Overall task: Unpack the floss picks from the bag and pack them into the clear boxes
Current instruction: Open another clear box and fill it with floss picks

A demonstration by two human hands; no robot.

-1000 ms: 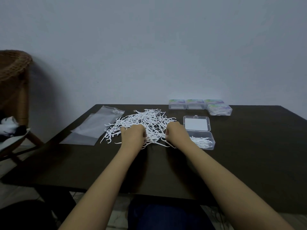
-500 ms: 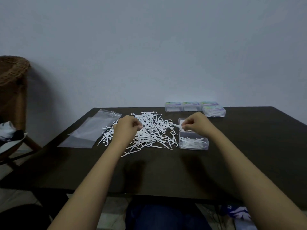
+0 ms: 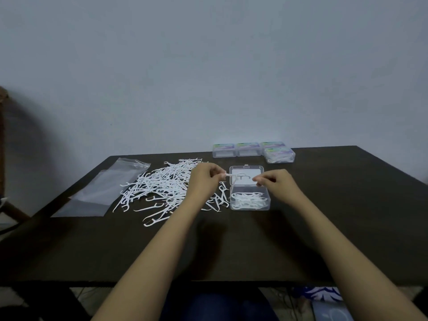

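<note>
A heap of white floss picks (image 3: 162, 188) lies on the dark table (image 3: 231, 246), right of the flat clear bag (image 3: 104, 188). An open clear box (image 3: 249, 200) sits right of the heap with several picks inside, its lid (image 3: 246, 176) flipped back. My left hand (image 3: 205, 179) and my right hand (image 3: 275, 183) hover above the lid, each pinching an end of a small bunch of floss picks (image 3: 239, 176) stretched between them.
Several closed clear boxes with green and purple labels (image 3: 247, 149) stand in a row at the table's far edge; the rightmost front one (image 3: 279, 155) is full of picks. A wicker chair (image 3: 3, 144) stands at the left edge. A plain wall is behind.
Both hands left the heap; the right went over the box first, then the left joined it. They now hold picks together above the lid.
</note>
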